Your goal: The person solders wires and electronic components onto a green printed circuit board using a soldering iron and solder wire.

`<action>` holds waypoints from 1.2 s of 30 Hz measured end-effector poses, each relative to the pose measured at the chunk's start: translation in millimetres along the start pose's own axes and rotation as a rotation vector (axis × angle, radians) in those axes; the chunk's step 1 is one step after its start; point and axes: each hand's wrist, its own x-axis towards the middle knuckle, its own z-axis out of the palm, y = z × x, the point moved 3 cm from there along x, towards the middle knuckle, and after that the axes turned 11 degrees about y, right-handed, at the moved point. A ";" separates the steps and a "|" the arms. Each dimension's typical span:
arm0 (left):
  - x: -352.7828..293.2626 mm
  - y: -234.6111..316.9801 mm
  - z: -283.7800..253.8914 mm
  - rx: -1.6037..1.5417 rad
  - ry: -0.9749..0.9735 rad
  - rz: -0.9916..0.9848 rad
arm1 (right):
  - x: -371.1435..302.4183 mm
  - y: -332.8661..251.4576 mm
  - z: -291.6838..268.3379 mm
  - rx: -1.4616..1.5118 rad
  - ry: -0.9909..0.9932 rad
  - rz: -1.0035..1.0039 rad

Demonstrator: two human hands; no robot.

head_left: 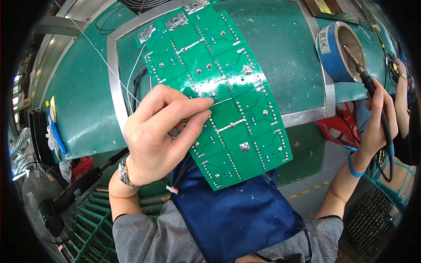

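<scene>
A large green circuit board (221, 147) lies tilted across the metal frame of the bench, its solder joints and shiny tinned strips facing up. Over its middle left, my left hand (160, 118) pinches a thin solder wire (222, 101) between thumb and forefinger. A short end of the wire reaches right from the fingertips over the board; whether it touches is unclear. Off to the right, my right hand (380, 120) is wrapped round a soldering iron (367, 79). The iron's tip points into the hollow of a blue-sided ring-shaped holder (328, 52), away from the board.
A metal frame (117, 83) edges the green bench top (83, 105). Blue pen-like tools (57, 131) lie at the left. Below them stands a black fan (48, 201). Another person's arm (401, 96) shows at the far right. A blue apron (237, 219) covers my lap.
</scene>
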 end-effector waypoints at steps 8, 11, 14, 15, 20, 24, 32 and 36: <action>18.3 -12.3 -1.9 0.007 0.059 0.013 | 8.9 -32.1 -7.5 0.033 0.110 -0.133; 21.8 -18.1 -4.2 0.017 0.072 0.000 | 14.2 -41.1 -9.2 0.173 -0.073 -0.127; 24.0 -24.2 -8.2 0.025 0.107 0.021 | 5.5 -25.3 -9.5 0.187 -0.022 0.049; 26.1 -26.5 -9.4 0.042 0.112 0.021 | 6.7 -40.5 -4.6 0.214 -0.010 -0.012; 33.7 -49.7 -26.0 0.117 0.244 0.012 | -2.5 -38.6 3.8 0.307 0.016 0.136; 34.8 -70.8 -35.5 0.072 0.349 -0.020 | -4.0 -43.6 12.3 0.392 -0.008 0.095; 28.6 -92.9 -42.4 0.031 0.499 -0.133 | -6.9 -51.1 23.0 0.380 0.039 0.133; 27.0 -91.0 -43.8 0.065 0.492 -0.082 | -12.5 -48.4 25.2 0.390 0.055 0.186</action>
